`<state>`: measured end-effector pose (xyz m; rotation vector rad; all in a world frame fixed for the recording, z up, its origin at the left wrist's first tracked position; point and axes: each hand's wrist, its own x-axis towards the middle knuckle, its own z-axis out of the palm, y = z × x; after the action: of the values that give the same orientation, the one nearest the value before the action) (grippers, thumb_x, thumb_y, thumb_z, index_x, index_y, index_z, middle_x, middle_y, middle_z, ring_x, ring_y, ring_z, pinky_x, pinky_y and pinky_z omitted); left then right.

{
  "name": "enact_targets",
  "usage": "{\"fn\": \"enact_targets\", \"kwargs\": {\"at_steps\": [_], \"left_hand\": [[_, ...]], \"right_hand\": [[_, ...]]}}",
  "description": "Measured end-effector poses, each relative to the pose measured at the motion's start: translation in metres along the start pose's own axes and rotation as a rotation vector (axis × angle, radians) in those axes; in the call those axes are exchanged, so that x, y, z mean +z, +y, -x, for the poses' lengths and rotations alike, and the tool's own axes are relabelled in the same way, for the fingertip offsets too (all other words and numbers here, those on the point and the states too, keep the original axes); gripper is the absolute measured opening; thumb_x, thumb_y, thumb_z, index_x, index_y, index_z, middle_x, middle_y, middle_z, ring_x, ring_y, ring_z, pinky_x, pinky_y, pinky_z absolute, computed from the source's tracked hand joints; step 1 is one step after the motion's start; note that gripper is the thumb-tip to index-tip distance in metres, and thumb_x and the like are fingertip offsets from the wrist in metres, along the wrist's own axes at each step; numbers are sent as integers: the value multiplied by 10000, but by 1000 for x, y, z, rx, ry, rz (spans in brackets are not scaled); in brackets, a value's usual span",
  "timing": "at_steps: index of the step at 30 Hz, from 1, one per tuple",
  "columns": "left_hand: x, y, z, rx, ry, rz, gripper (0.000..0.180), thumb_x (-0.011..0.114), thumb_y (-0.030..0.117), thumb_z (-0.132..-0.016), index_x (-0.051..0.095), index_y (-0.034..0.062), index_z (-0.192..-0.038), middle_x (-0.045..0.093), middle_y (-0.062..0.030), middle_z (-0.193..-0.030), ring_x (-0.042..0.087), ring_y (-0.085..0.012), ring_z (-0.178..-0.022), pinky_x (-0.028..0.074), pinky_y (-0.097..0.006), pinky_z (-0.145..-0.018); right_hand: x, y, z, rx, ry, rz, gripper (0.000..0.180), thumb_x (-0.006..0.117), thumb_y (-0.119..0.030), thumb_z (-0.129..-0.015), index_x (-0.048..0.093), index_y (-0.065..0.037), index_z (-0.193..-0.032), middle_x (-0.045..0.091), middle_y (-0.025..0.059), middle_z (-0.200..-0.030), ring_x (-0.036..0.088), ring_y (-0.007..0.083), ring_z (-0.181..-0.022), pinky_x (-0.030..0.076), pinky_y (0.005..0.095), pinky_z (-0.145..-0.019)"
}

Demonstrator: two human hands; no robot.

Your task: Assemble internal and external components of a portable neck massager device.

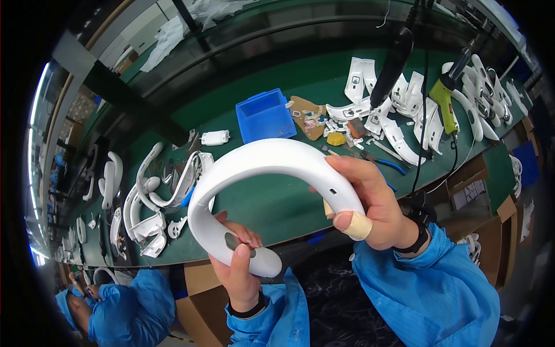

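Observation:
Both my hands hold up a white C-shaped neckband device above the near edge of the bench. My left hand grips its lower left end, with the thumb by a grey oval panel and the rounded, finely perforated tip beside it. At the other end, my right hand is closed round the band near a small dark slot. Beige tape wraps the right thumb. Behind the device, a blue bin stands on the green bench; some of my fingers are hidden by the band.
White shell parts, a yellow-green power screwdriver and blue-handled pliers lie on the right. A dark tool hangs above them. More curved white pieces lie left. A co-worker in blue sits at lower left.

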<state>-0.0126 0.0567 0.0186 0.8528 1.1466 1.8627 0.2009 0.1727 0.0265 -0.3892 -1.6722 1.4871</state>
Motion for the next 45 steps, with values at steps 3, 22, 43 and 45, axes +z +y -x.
{"fn": "enact_targets", "kwargs": {"at_steps": [3, 22, 43, 45], "left_hand": [[0, -1, 0, 2, -17, -22, 692, 687, 241, -899, 349, -37, -1436, 496, -81, -916, 498, -153, -793, 453, -329, -748], [-58, -45, -3, -190, 184, 197, 560, 615, 233, -983, 413, -24, -1438, 614, -148, -1155, 601, -292, -1161, 489, -420, -1025], [-16, -36, -24, -170, 128, 370, 490, 704, 158, -941, 494, 27, -1364, 618, -102, -1089, 587, -290, -1135, 476, -426, -1080], [-21, -32, -24, -173, 95, 368, 492, 688, 190, -958, 488, 23, -1375, 623, -100, -1096, 585, -293, -1145, 470, -426, -1086]], "right_hand": [[-2, -5, 0, 1, 12, -57, 667, 710, -163, -957, 392, -78, -1538, 491, 128, -1396, 556, 204, -1190, 460, 330, -992], [24, -27, -14, -218, -162, 166, 978, 844, -116, -784, 257, -19, -1561, 571, 207, -1328, 647, 332, -1093, 534, 397, -914], [42, -32, -18, -302, -156, 361, 788, 842, -128, -734, 520, -91, -1452, 615, 184, -1227, 668, 331, -981, 594, 375, -773], [31, -27, -23, -410, -145, 505, 739, 809, -113, -759, 542, -115, -1447, 599, 187, -1233, 658, 328, -985, 579, 376, -795]]}}
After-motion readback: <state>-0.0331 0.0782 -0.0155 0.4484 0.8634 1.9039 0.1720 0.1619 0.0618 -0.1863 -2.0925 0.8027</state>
